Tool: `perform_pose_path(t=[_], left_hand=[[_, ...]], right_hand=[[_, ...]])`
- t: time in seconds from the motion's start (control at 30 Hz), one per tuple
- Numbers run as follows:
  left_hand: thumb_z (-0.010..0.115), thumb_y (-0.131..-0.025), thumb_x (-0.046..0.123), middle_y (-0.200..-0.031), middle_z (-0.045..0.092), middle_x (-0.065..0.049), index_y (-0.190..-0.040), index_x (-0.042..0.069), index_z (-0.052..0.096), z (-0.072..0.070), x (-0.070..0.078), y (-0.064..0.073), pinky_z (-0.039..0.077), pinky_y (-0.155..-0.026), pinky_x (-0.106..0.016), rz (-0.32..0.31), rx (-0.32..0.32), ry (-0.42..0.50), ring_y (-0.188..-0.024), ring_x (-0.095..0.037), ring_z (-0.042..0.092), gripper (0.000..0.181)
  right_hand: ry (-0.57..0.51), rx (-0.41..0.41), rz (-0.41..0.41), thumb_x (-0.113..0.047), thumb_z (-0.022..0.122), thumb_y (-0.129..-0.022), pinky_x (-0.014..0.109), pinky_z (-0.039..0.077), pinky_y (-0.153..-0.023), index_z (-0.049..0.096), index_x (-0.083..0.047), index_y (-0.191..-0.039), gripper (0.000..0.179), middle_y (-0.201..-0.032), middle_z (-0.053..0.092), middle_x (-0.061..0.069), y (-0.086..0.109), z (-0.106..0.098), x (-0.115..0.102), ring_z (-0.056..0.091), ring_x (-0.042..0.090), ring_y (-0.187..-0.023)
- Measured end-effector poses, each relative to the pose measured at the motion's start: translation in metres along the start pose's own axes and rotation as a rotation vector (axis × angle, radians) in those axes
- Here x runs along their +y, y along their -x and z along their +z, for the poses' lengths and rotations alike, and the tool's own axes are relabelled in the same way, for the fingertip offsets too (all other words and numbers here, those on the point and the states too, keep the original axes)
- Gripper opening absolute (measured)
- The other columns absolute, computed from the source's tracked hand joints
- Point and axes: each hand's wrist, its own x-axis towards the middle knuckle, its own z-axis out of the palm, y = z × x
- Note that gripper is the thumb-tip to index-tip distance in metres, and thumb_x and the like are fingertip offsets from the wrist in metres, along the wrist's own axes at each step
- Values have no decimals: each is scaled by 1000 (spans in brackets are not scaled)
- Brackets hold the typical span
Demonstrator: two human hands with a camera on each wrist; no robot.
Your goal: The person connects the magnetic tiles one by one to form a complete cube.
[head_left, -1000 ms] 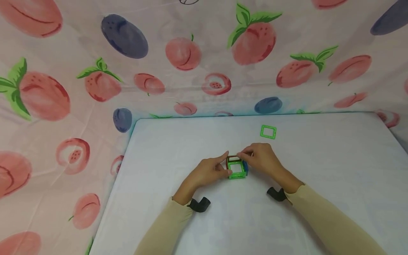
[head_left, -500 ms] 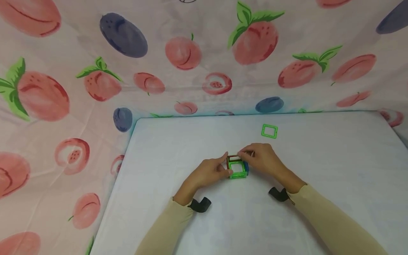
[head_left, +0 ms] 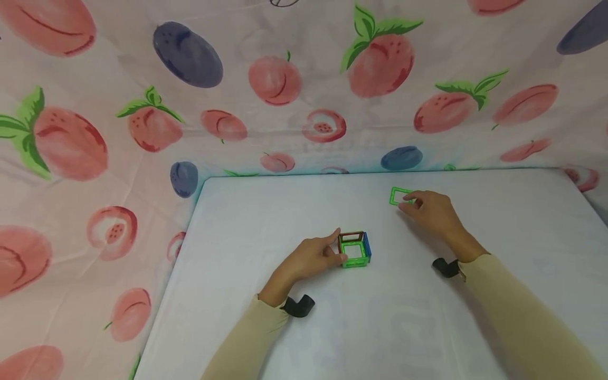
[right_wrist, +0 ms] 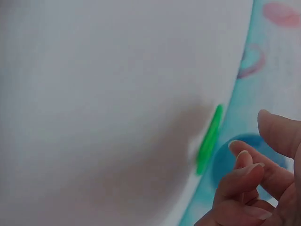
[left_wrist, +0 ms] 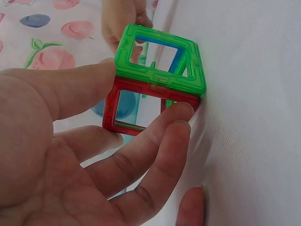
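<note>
Magnetic square tiles form a small box (head_left: pixel 356 262), with green at the front, blue on the right and red at the left and back. My left hand (head_left: pixel 311 258) holds it by its left side, thumb near the front corner and index finger at the back one. In the left wrist view, fingertips lie along the red tile (left_wrist: pixel 110 110) and the thumb meets the green tile (left_wrist: pixel 141 73). Further back on the table lies a loose green square tile (head_left: pixel 392 196). My right hand (head_left: pixel 434 214) hovers over its right side, thumb and index finger parted and holding nothing; the right wrist view shows a gap.
A white-covered table (head_left: pixel 285 206) bears the box and the loose tile. Behind and to the left hangs a fruit-printed cloth (head_left: pixel 266 31), meeting the table's back edge close behind the loose tile. Black curved pieces (head_left: pixel 300 306) stick out at both wrists.
My right hand has left the back edge of the box and moved back and right to the loose green tile. The left hand still holds the box in the same place.
</note>
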Motion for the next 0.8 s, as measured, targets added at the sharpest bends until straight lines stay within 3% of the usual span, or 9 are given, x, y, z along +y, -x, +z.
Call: perform_pose_path(t=[0.23,0.6,0.8], left_hand=[[66,-100,37,-83,63,5,-159,13,35,0,0,2,40,-70,-24,3,-3,-11,-72,-6,50,71],[66,-100,37,-86,65,4,-160,12,34,-2,1,4,42,-70,-24,17,-16,-1,-73,-7,52,72],[66,-99,38,-85,65,4,-159,12,34,-2,-1,4,41,-70,-24,22,-16,3,-73,-7,52,73]], right_hand=[[-31,-47,52,-37,69,-97,37,42,-74,70,-6,-125,42,-95,68,14,-2,0,23,58,28,-86],[-19,-147,49,-32,71,-97,37,40,-73,67,-9,-127,38,-91,63,10,-4,0,27,53,26,-84],[-12,-162,19,-29,74,-94,35,39,-69,71,-9,-111,26,-84,60,6,-2,0,23,52,23,-79]])
